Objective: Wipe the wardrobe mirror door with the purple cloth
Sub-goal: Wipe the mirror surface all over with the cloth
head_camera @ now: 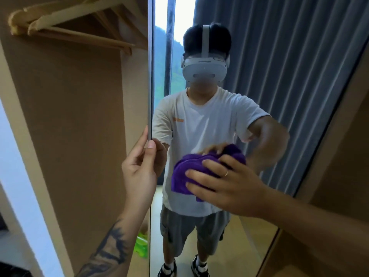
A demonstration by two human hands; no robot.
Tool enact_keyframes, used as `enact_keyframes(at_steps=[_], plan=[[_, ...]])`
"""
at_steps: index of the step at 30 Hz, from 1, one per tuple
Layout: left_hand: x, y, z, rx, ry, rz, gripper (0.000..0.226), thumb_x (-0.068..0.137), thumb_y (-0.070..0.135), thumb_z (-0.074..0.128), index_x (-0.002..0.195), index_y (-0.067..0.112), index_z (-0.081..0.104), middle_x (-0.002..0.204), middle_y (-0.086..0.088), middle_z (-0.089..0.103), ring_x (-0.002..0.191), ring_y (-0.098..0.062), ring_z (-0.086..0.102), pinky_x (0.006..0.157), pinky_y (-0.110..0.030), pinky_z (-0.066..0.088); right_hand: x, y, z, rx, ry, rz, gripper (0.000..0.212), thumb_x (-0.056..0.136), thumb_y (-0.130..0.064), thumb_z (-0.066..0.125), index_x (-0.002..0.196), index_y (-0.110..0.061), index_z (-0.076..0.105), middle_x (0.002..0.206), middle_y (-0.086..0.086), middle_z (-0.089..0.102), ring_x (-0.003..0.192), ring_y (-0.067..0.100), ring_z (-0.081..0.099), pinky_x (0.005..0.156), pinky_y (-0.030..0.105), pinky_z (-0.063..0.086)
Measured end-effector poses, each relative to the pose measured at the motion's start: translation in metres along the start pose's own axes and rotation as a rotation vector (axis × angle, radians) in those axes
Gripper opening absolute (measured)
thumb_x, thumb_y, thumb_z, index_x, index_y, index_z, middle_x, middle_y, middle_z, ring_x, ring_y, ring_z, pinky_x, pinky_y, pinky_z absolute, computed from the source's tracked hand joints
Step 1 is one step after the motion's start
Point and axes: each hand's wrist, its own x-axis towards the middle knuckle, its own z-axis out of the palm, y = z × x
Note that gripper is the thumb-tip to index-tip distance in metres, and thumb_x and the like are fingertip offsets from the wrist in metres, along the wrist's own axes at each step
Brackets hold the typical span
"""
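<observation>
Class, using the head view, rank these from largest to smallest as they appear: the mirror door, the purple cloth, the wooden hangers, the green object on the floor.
1. mirror door
2. wooden hangers
3. purple cloth
4. green object

The hand hides part of the cloth, so places 2 and 3 are unsure.

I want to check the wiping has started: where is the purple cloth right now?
In the head view, the purple cloth sits centre-right, pressed against the mirror door under the right hand.
</observation>
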Motion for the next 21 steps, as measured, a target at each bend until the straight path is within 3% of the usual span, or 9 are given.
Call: enact_keyframes(at_steps=[2, 6, 11, 13, 15, 17, 18, 21], plan=[[-0.002, -0.001, -0.002, -0.023, -0.020, -0.025, 0.031, 0.101, 0.025, 0.058, 0.124, 0.045, 0.061, 0.137, 0.004, 0.066, 0.122, 0.001, 0.062, 0.099, -0.016, 0.052, 0.013, 0.013, -0.001, -0.021, 0.054, 0.069, 0.036, 0.100, -0.030, 0.061, 0.136, -0.026, 0.062, 0.141, 0.001, 0.062, 0.125, 0.030, 0.051, 0.097, 0.046, 0.043], [-0.006, 0.000, -0.003, -0.092, -0.046, -0.067, 0.030, 0.102, 0.019, 0.055, 0.121, 0.042, 0.062, 0.132, 0.012, 0.067, 0.113, 0.006, 0.065, 0.085, -0.010, 0.053, 0.035, 0.021, 0.001, -0.065, 0.212, 0.386, 0.034, 0.100, -0.034, 0.067, 0.133, -0.026, 0.067, 0.141, 0.003, 0.065, 0.123, 0.031, 0.052, 0.099, 0.048, 0.041], [-0.004, -0.004, -0.009, -0.142, -0.068, -0.096, 0.033, 0.099, 0.027, 0.055, 0.129, 0.038, 0.063, 0.130, 0.002, 0.071, 0.117, -0.016, 0.069, 0.093, -0.029, 0.059, 0.034, -0.001, 0.003, -0.020, 0.081, 0.153, 0.033, 0.104, -0.027, 0.053, 0.135, -0.025, 0.066, 0.141, 0.002, 0.064, 0.123, 0.030, 0.051, 0.095, 0.047, 0.043], [-0.004, -0.004, -0.009, -0.171, -0.073, -0.101, 0.034, 0.102, 0.018, 0.052, 0.132, 0.032, 0.060, 0.120, 0.008, 0.075, 0.112, -0.010, 0.071, 0.086, -0.023, 0.059, 0.041, 0.010, 0.000, -0.049, 0.080, 0.143, 0.037, 0.100, -0.031, 0.062, 0.137, -0.025, 0.064, 0.142, 0.003, 0.063, 0.124, 0.030, 0.049, 0.097, 0.047, 0.040], [-0.005, -0.003, -0.007, -0.191, -0.070, -0.102, 0.034, 0.104, 0.009, 0.049, 0.132, 0.027, 0.058, 0.109, 0.020, 0.076, 0.109, 0.001, 0.070, 0.082, -0.014, 0.056, 0.047, 0.016, 0.000, -0.061, 0.141, 0.288, 0.040, 0.098, -0.034, 0.066, 0.137, -0.026, 0.063, 0.143, 0.004, 0.063, 0.124, 0.031, 0.049, 0.099, 0.048, 0.039], [-0.006, -0.003, -0.006, -0.200, -0.063, -0.108, 0.034, 0.104, 0.007, 0.049, 0.128, 0.029, 0.061, 0.109, 0.025, 0.074, 0.114, 0.002, 0.067, 0.083, -0.011, 0.054, 0.050, 0.003, 0.003, -0.038, 0.190, 0.433, 0.038, 0.100, -0.033, 0.063, 0.138, -0.026, 0.062, 0.144, 0.004, 0.061, 0.125, 0.032, 0.050, 0.099, 0.048, 0.039], [-0.006, -0.004, -0.007, -0.208, -0.057, -0.114, 0.034, 0.104, 0.008, 0.050, 0.126, 0.030, 0.063, 0.112, 0.025, 0.074, 0.118, -0.001, 0.066, 0.085, -0.012, 0.053, 0.050, -0.008, 0.006, -0.028, 0.179, 0.429, 0.038, 0.101, -0.032, 0.061, 0.138, -0.026, 0.063, 0.144, 0.004, 0.061, 0.125, 0.032, 0.049, 0.098, 0.048, 0.039], [-0.005, -0.007, -0.012, -0.199, -0.078, -0.122, 0.035, 0.105, 0.009, 0.049, 0.129, 0.030, 0.063, 0.115, 0.021, 0.074, 0.117, -0.002, 0.066, 0.088, -0.013, 0.053, 0.043, -0.030, 0.014, -0.017, 0.042, 0.173, 0.036, 0.102, -0.027, 0.052, 0.136, -0.028, 0.064, 0.144, 0.001, 0.061, 0.125, 0.030, 0.047, 0.098, 0.047, 0.037]])
